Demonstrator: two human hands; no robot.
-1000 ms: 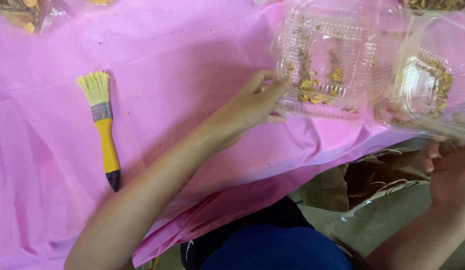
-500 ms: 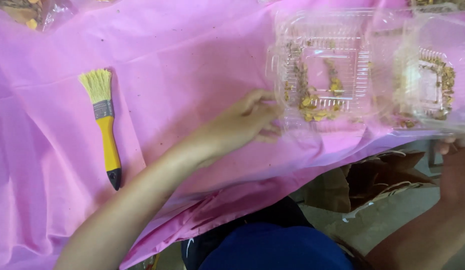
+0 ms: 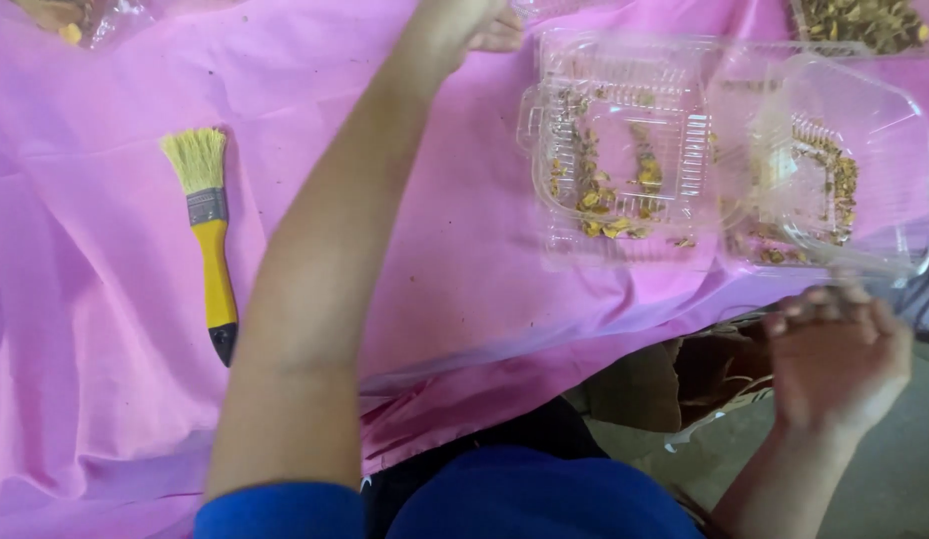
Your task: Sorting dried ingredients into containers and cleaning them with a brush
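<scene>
A pink cloth [image 3: 105, 329] covers the table, with grey floor [image 3: 899, 479] beyond its edge. The left hand [image 3: 474, 22] reaches past the open clear container [image 3: 724, 160], its grip cut off from view. The right hand [image 3: 834, 349] hangs loosely curled and empty just below the container; a yellow brush [image 3: 210, 240] lies well left of both.

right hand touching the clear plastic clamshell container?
Apart. The head view shows the right hand below the clear plastic clamshell container, with pink cloth and table edge visible between them.

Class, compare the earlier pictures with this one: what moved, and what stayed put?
The left hand left the open clear clamshell container and reached up to the table's far edge. The right hand rose below the container's near rim. The yellow-handled paintbrush stayed on the pink cloth.
</scene>
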